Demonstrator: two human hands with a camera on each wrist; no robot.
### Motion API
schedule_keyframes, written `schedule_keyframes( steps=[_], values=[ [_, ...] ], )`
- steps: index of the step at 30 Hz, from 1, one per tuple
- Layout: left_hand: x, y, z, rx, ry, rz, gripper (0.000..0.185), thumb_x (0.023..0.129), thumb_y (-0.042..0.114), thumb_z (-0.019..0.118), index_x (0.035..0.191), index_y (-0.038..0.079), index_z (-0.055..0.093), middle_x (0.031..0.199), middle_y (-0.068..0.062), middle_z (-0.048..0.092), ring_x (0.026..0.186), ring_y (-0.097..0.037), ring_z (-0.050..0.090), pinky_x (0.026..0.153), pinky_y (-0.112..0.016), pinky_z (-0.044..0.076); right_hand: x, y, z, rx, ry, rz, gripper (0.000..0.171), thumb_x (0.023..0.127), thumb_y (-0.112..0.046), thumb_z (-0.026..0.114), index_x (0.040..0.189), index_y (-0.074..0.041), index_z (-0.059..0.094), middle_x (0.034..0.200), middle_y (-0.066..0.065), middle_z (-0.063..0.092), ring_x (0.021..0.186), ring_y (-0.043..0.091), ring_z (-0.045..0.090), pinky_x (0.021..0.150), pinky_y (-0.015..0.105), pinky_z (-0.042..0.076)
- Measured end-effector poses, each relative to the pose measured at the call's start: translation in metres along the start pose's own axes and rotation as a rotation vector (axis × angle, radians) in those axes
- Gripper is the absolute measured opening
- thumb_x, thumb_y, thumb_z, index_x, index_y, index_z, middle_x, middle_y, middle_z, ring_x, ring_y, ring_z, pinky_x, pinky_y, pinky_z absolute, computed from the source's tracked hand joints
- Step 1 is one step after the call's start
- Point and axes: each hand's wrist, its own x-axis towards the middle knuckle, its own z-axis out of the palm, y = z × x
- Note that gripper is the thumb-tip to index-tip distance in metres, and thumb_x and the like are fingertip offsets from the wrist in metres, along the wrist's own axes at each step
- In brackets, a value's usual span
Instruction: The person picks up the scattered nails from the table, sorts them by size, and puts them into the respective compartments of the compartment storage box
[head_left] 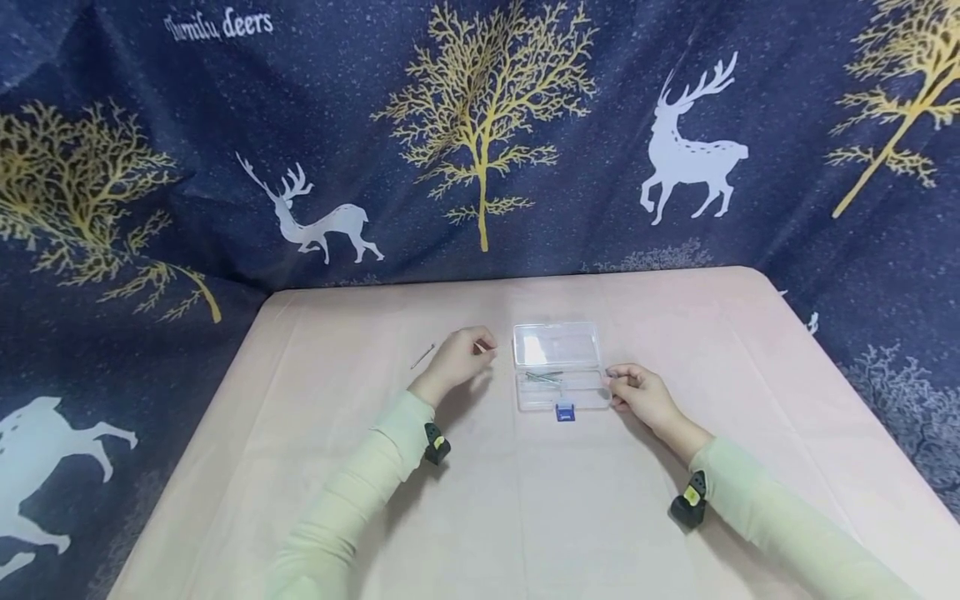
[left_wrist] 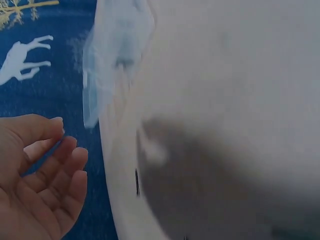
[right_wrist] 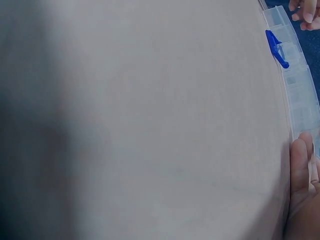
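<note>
Noted on the pink table [head_left: 525, 517]: one clear plastic box [head_left: 561, 367], lid thrown back toward the backdrop, tray part nearest the person; one blue latch [head_left: 566, 412] at the front edge, hanging free, consistent with a box opened for access. Inside the tray: thin metal pins [head_left: 544, 377], bunched together; number not countable at this size. Lying loose on the table left of the box and well apart from it: one further thin metal piece [head_left: 422, 357].

Right hand [head_left: 643, 396] set against the right end of the box, fingers curled at its edge, apparently steadying it; confirmed in the right wrist view, with a fingertip [right_wrist: 300, 165] against the clear tray [right_wrist: 300, 80] and the blue latch [right_wrist: 276, 48] visible further along. Left hand [head_left: 459, 360] raised just left of the box, not touching it; fingers loosely bent, thumb and forefinger drawn close; something small and pale at the tips in the head view, but not possible to tell whether anything is pinched. Left wrist view shows the fingers [left_wrist: 55, 170] relaxed and part open, nothing seen in the palm; box [left_wrist: 112, 55] blurred beyond.

Count: two hands, two pale green sleeves, one wrist camera [head_left: 437, 444] on each arm. Behind: one dark blue cloth [head_left: 480, 142] with printed deer and golden trees.
</note>
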Motion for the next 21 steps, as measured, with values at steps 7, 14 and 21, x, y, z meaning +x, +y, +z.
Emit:
schedule_keyframes(
  steps=[7, 14, 21],
  values=[
    [0.001, -0.013, -0.014, 0.205, -0.063, -0.04, 0.019, 0.086, 0.005, 0.066, 0.105, 0.003, 0.066, 0.107, -0.011, 0.065, 0.098, -0.024, 0.063, 0.088, -0.036, 0.052, -0.001, -0.001, 0.0, 0.016, 0.0, 0.004, 0.037, 0.093, -0.008, 0.055, 0.122, 0.014, 0.047, 0.075, -0.004, 0.058, 0.061, 0.003, 0.057, 0.06, 0.017, 0.054],
    [0.003, -0.025, -0.014, 0.332, -0.082, -0.08, 0.022, 0.085, 0.005, 0.067, 0.107, 0.005, 0.066, 0.105, -0.011, 0.063, 0.099, -0.024, 0.063, 0.088, -0.036, 0.053, -0.001, -0.001, -0.001, 0.009, -0.007, -0.009, 0.038, 0.093, -0.008, 0.055, 0.123, 0.014, 0.046, 0.077, -0.003, 0.059, 0.062, 0.003, 0.057, 0.061, 0.017, 0.054],
    [0.005, -0.033, -0.014, 0.369, -0.089, -0.131, 0.02, 0.084, 0.006, 0.069, 0.104, 0.006, 0.067, 0.102, -0.011, 0.064, 0.098, -0.024, 0.06, 0.089, -0.037, 0.051, -0.001, 0.0, -0.001, -0.008, -0.002, -0.015, 0.035, 0.093, -0.006, 0.053, 0.121, 0.014, 0.047, 0.076, -0.003, 0.059, 0.061, 0.003, 0.057, 0.061, 0.017, 0.055]
  ],
)
